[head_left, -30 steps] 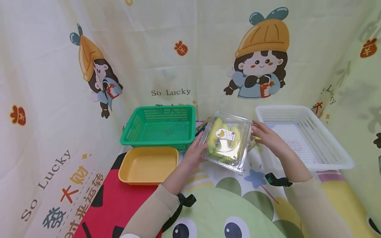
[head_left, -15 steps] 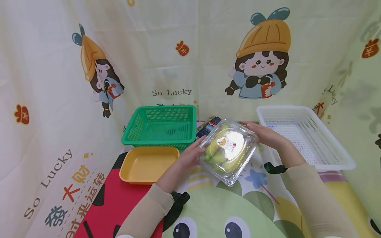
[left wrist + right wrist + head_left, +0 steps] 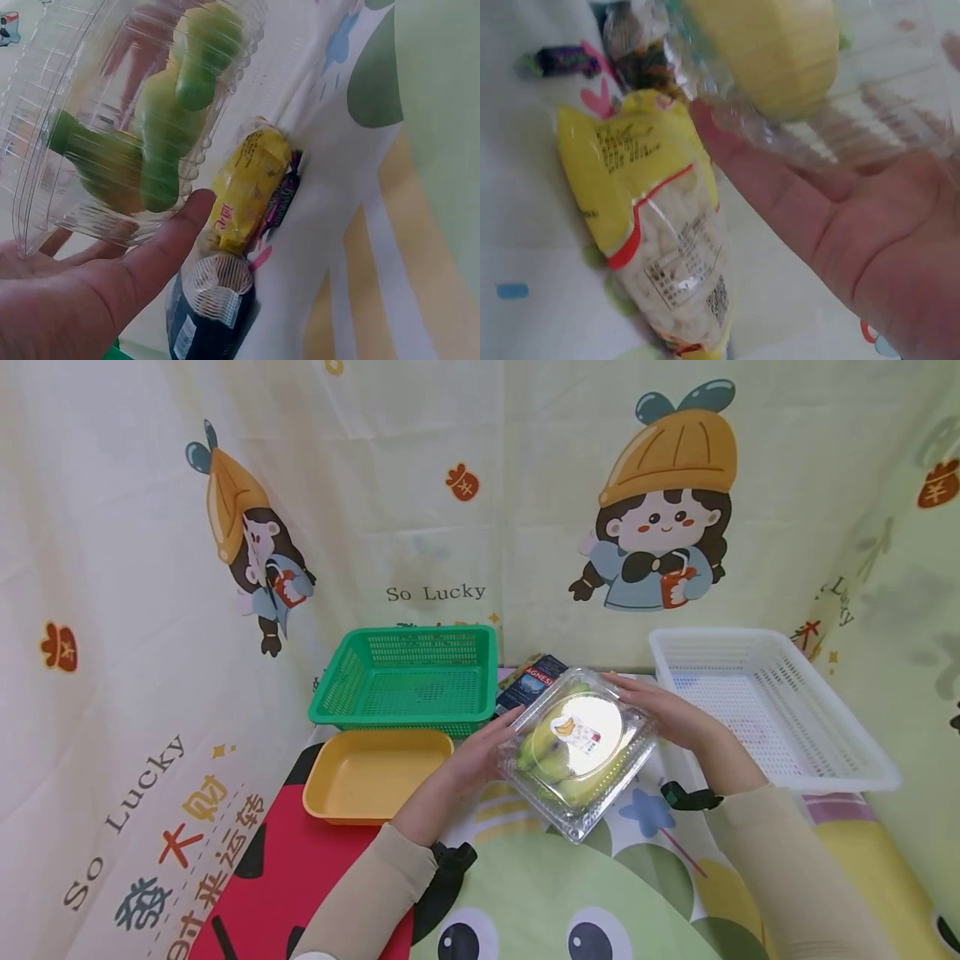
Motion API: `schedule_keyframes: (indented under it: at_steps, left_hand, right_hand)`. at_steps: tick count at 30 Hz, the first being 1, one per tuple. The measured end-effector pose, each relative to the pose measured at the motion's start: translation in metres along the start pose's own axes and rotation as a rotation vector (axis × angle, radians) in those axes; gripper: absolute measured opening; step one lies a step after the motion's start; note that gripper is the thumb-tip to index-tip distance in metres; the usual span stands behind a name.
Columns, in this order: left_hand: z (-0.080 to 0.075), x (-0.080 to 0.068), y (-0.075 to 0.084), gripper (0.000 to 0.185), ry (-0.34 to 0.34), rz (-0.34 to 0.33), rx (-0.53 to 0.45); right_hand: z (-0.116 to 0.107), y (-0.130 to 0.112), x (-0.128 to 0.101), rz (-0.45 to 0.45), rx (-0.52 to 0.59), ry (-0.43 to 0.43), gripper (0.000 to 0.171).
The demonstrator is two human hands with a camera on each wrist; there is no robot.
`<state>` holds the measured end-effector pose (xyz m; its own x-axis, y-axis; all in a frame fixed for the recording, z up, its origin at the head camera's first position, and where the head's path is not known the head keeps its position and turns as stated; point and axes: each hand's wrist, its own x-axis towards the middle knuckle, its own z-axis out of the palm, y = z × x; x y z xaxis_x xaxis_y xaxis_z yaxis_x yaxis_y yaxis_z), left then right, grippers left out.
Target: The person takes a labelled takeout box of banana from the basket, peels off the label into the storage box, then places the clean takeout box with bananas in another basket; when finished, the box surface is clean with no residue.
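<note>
You have the clear clamshell box (image 3: pixel 577 750) of bananas lifted off the cloth, just right of the frame's centre in the head view, tilted so its labelled lid faces up and toward you. Your left hand (image 3: pixel 480 752) cradles its left side with straight fingers under the base and the thumb along the edge; your right hand (image 3: pixel 667 714) presses flat against the far right side. Neither hand wraps round it (it is more a squeeze between two palms than a grasp), and that is the first risk: the plastic is slick and thin, so if either palm eases off, the box could slide out toward the lower edge of the frame.

Press too hard instead and I judge the walls may buckle, or the lid pop and let the green bananas (image 3: pixel 161 161) roll against it.

Below the box, in the wrist views, lie loose packets: a yellow snack bag (image 3: pixel 656 225), a yellow wrapped sweet (image 3: pixel 247 184) and a dark blue packet (image 3: pixel 531 681) at the green basket's (image 3: pixel 408 681) right edge. A low sweep could drag or scatter them.

The white basket (image 3: pixel 772 710) sits close on the right, the yellow tray (image 3: pixel 375 774) at lower left; a tilted corner might catch either rim.
</note>
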<state>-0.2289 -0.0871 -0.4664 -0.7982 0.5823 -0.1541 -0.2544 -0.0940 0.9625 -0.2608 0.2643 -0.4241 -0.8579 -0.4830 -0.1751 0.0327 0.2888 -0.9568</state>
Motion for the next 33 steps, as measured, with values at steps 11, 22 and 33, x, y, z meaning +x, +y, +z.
schedule_keyframes:
  at_steps: [11, 22, 33]
  left_hand:
    - [0.003, -0.010, 0.006, 0.062, 0.228, 0.146, -0.114]
    - [0.026, -0.023, -0.003, 0.060, 0.438, 0.168, 0.131]
    - [0.030, -0.021, -0.013, 0.072, 0.426, 0.184, 0.171]
  right_hand:
    - [0.020, 0.010, -0.026, -0.085, 0.119, 0.153, 0.054]
    - [0.075, 0.009, -0.050, 0.004, 0.327, 0.426, 0.066]
    - [0.112, 0.011, -0.055, 0.004, 0.336, 0.506, 0.069]
